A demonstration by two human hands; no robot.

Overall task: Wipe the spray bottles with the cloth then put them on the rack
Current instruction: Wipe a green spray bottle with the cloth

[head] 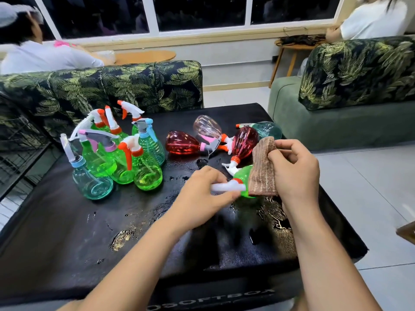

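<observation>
Wiping is under way on one translucent green plastic spray bottle (243,182), held just above the black fabric-covered counter (67,232). The left hand (202,194) has its grip closed on the bottle's white trigger head, while the right hand (294,169) pinches a brown ribbed cloth (265,173) draped over the bottle's body. To the left, a cluster of upright green and blue spray bottles (116,158) stands together; whether these are already wiped I cannot tell. Behind the hands, two red bottles, a pale pink one and a teal one (215,138) lie on their sides, apparently waiting. A black wire rack (18,149) shows at the far left edge, with no bottle visible on it, so most of the job seems left.
</observation>
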